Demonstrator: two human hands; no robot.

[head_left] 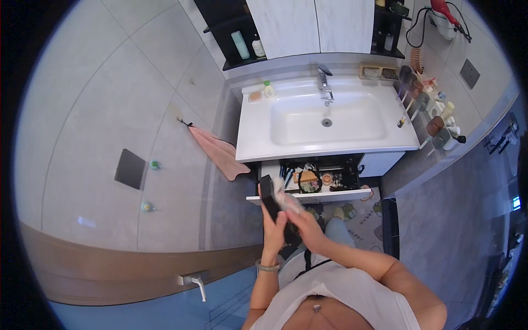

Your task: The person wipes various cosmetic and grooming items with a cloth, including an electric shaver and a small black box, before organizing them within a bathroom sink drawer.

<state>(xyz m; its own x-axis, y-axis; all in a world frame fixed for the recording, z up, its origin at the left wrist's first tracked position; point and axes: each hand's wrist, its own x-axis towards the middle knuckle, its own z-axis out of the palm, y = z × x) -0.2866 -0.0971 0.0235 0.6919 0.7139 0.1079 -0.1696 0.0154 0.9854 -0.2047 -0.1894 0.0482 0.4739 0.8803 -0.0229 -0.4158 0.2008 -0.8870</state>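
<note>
In front of the pulled-out drawer (341, 194), my left hand (273, 228) grips a long black box (268, 193) held nearly upright. My right hand (308, 228) is closed on a crumpled white tissue (287, 199), which is against or just beside the box; contact is hard to make out because of blur. Inside the drawer lie a black hair band (309, 180), a tan box (303, 178), a round compact (328, 179), blue pen-like items (288, 177) and several small cosmetics.
Above the drawer is a white washbasin (258, 124) with a chrome faucet (323, 82). A pink towel (217, 151) hangs at the left wall. Brushes and bottles line the right-hand wall rack (434, 126). A patterned mat (363, 220) covers the floor below.
</note>
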